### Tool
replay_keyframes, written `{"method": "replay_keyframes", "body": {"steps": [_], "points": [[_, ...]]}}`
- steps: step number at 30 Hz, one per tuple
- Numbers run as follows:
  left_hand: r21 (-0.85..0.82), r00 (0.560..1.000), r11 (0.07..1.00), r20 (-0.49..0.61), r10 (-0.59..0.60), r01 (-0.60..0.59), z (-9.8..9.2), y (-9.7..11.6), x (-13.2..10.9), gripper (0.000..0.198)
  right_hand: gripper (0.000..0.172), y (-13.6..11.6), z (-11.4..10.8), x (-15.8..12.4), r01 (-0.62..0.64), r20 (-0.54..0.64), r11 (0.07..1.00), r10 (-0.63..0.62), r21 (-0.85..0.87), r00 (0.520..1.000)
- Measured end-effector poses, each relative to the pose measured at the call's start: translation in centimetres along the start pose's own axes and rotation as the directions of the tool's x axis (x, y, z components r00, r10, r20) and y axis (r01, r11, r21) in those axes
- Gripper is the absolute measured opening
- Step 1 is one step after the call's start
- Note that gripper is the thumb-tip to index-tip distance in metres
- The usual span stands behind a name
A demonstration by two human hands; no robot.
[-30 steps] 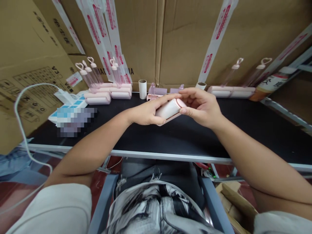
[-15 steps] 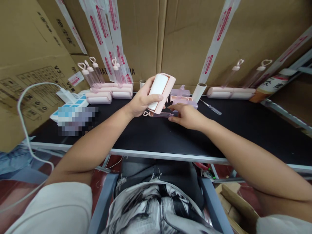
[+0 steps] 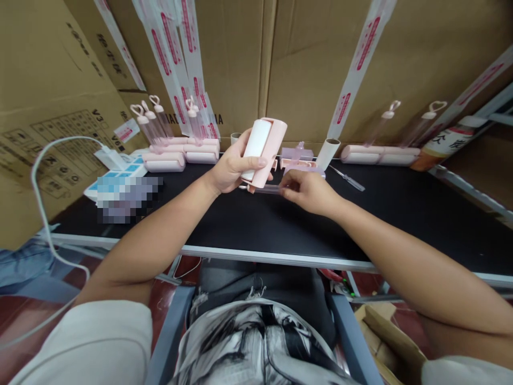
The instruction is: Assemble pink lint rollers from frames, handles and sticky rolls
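My left hand (image 3: 230, 168) is closed round a pink lint-roller case with a white roll in it (image 3: 262, 149), held upright above the black table (image 3: 248, 224). My right hand (image 3: 308, 190) pinches a clear plastic handle (image 3: 267, 188) that lies just under the case's lower end. Both hands are close together at the middle of the table.
Finished pink rollers with heart-topped clear handles (image 3: 168, 155) line the back left, more of them (image 3: 380, 152) the back right. A cardboard tube (image 3: 329, 151), loose pink parts (image 3: 296, 156) and a screwdriver (image 3: 348, 178) lie behind my hands. A power strip (image 3: 116, 174) with a white cable sits left. Cardboard boxes wall the back.
My left hand lifted the roller case from lying sideways to upright. My right hand let go of it, dropped to the table and took the clear handle.
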State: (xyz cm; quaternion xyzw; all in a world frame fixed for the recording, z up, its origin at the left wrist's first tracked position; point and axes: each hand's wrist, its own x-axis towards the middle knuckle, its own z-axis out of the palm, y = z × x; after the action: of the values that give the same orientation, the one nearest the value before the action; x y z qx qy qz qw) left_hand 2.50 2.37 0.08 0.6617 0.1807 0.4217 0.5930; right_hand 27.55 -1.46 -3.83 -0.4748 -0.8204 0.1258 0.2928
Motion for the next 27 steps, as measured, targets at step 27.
{"method": "replay_keyframes", "body": {"steps": [27], "points": [[-0.072,0.989,0.992,-0.116,0.091,-0.1,-0.1,-0.8,0.8,0.098,0.03,-0.6,-1.1,-0.9,0.387,-0.082,0.915,-0.38,0.116,0.921]]}}
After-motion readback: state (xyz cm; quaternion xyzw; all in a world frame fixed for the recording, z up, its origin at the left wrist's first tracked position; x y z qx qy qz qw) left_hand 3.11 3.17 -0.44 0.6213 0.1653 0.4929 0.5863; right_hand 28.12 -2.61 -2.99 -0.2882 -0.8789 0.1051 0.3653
